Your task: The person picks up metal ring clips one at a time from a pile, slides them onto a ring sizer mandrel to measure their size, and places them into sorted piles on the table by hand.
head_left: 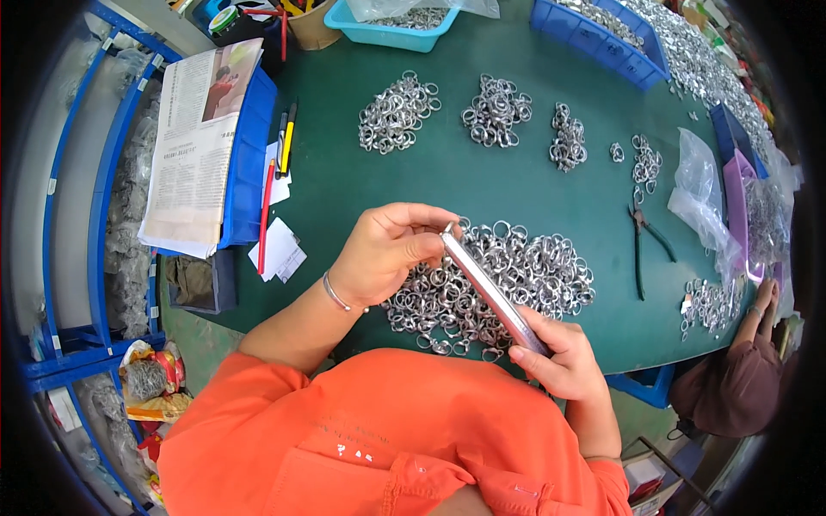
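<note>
My right hand (561, 354) grips the thick end of a long silver rod that looks like a ring mandrel (489, 285). The rod slants up and to the left across a large heap of silver rings (551, 267). At its thin end my left hand (391, 249) is closed, thumb and fingertips pinching a small metal ring (448, 230). The fingers partly hide that ring, so I cannot tell whether it is around the tip or just against it. Both hands are raised over the heap on the green table (344, 185).
Smaller ring piles (398, 113) line the far side. Green-handled pliers (641, 245) lie at right, near a plastic bag (701, 193). Newspapers (194, 146) cover a blue bin at left, beside pens (288, 138). Another person's arm (757, 314) rests at the right edge. Blue trays (594, 39) stand behind.
</note>
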A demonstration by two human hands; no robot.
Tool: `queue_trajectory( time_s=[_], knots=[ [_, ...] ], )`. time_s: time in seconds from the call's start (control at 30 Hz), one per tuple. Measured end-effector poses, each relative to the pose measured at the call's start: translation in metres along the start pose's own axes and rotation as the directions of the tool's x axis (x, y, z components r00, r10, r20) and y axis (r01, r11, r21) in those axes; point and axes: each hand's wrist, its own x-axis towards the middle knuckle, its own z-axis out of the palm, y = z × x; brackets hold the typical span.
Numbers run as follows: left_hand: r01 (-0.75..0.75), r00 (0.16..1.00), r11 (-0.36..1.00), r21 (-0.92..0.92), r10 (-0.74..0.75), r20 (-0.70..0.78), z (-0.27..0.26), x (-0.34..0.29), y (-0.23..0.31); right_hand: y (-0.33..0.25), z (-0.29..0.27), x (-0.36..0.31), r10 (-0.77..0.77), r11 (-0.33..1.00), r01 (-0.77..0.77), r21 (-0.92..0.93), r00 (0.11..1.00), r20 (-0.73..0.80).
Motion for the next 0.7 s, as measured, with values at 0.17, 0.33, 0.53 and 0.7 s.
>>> queue_trajectory(
  time_s=[0.17,0.33,0.53,0.7],
  knots=[
    [0.043,0.997,0.990,-0.135,-0.034,0.064,-0.007,0.002,-0.003,-0.003,0.001,0.004,-0.002,1.000,0.002,0.019,1.000,-0.017],
    [0.054,0.996,0.997,-0.052,-0.050,0.074,0.004,-0.001,-0.006,-0.003,0.005,0.009,-0.065,0.997,0.065,-0.037,0.998,-0.002],
    [0.061,0.968,0.975,0.213,-0.110,0.225,0.014,-0.004,-0.011,-0.001,0.008,0.012,-0.191,0.975,0.190,-0.113,0.981,-0.005],
    [-0.075,0.957,0.909,0.410,-0.050,0.287,0.016,-0.004,-0.010,0.006,0.007,0.008,-0.229,0.962,0.223,-0.158,0.973,-0.021]
  ],
)
